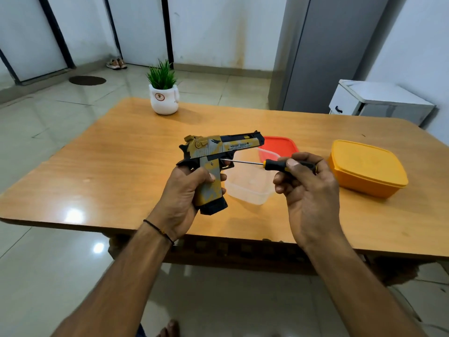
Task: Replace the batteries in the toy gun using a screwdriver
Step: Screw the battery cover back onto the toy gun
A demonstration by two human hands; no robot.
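While the left hand (184,188) grips the toy gun (218,149) by its handle, above the middle of the tabletop (97,166), the right hand (306,188) pinches the screwdriver (274,164), tip near the trigger. Gun probably light, stiff, slick plastic; the handle seems the surest hold. Thin tip may slip.

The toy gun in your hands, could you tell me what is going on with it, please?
A person grips the toy gun by its handle in the left hand, above the wooden table. The right hand holds a screwdriver, its tip at the gun's frame near the trigger. A clear open box, a red lid and a closed yellow box sit on the table. No batteries are in sight.
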